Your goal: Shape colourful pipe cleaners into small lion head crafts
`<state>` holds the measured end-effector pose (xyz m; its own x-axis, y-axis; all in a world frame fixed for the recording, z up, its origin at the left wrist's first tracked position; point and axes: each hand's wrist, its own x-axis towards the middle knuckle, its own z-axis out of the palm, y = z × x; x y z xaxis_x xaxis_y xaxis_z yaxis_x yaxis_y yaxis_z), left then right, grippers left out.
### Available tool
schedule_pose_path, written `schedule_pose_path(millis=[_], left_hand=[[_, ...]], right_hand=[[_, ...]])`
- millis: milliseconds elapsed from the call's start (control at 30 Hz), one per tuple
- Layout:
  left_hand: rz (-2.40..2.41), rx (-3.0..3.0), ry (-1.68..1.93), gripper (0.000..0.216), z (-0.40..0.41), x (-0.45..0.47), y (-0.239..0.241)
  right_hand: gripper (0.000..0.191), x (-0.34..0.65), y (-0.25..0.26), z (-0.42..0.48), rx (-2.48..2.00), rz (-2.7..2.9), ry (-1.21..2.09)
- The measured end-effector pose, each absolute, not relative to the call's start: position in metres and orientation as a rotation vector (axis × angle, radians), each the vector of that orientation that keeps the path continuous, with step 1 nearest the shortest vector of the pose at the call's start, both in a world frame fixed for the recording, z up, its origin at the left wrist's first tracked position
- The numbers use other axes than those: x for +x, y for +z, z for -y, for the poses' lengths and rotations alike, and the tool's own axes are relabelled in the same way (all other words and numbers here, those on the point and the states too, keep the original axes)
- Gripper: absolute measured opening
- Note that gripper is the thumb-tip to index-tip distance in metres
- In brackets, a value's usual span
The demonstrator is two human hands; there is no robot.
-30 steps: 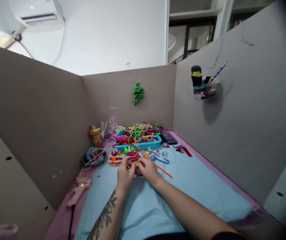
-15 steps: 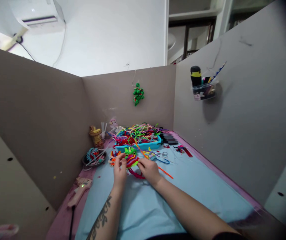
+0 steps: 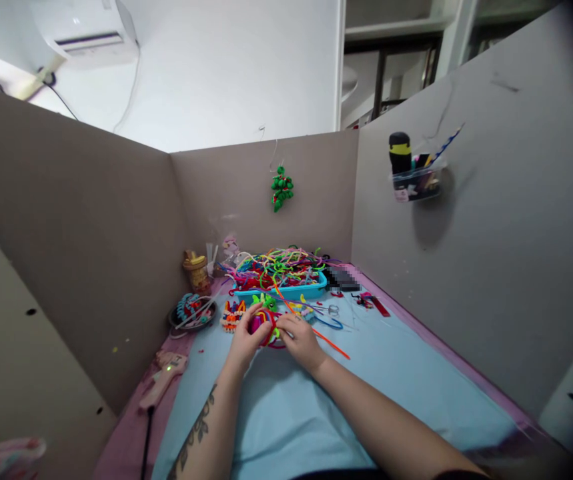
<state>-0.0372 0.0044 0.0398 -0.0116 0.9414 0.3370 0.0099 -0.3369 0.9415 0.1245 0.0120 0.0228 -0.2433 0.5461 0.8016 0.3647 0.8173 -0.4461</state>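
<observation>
Between my hands is a small pipe-cleaner figure with a red, purple and yellow striped body (image 3: pixel 267 327) and a green head (image 3: pixel 267 302). My left hand (image 3: pixel 249 335) is wrapped round the body's left side, thumb in front. At its right edge, the fingers of my right hand (image 3: pixel 300 339) are pinched on it by a bright green part. My hands cover much of the figure. An orange pipe cleaner (image 3: pixel 332 345) lies slanting beyond my right hand. Left of the figure sits an orange and blue pipe-cleaner piece (image 3: pixel 233 315); a yellow and blue one (image 3: pixel 302 310) is behind my right hand.
A blue tray (image 3: pixel 311 291) heaped with pipe cleaners stands at the back. Scissors (image 3: pixel 333 310) lie right of it. On the left are a dark bowl (image 3: pixel 192 321) and a pink glue gun (image 3: pixel 163 381) with its cord. Grey panels (image 3: pixel 261 173) enclose the table.
My left hand has closed further over the striped body, hiding more of it. The figure sits lower between my hands. The whole view has shifted slightly.
</observation>
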Motion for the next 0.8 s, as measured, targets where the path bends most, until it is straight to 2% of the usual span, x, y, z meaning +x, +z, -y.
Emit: schedule_pose_path(millis=[167,433,600,800], left_hand=[[-1.114,1.721,1.532,0.052,-0.0001,-0.0355,0.0406],[-1.06,1.924,1.596,0.061,0.0014,-0.0324,0.0346],[-0.961,1.949,1.576,0.066,0.0021,-0.032,0.0357],[-0.97,2.049,1.54,0.068,0.0049,-0.0298,0.035]], right_hand=[[0.015,0.1225,0.0277,-0.0082,-0.787,1.755,0.249],[0.01,0.1168,0.0232,-0.0091,-1.033,1.455,0.419],[0.016,0.1179,0.025,-0.011,-1.041,1.374,0.693],[0.031,0.117,0.0217,-0.0168,-0.81,1.2,1.106]])
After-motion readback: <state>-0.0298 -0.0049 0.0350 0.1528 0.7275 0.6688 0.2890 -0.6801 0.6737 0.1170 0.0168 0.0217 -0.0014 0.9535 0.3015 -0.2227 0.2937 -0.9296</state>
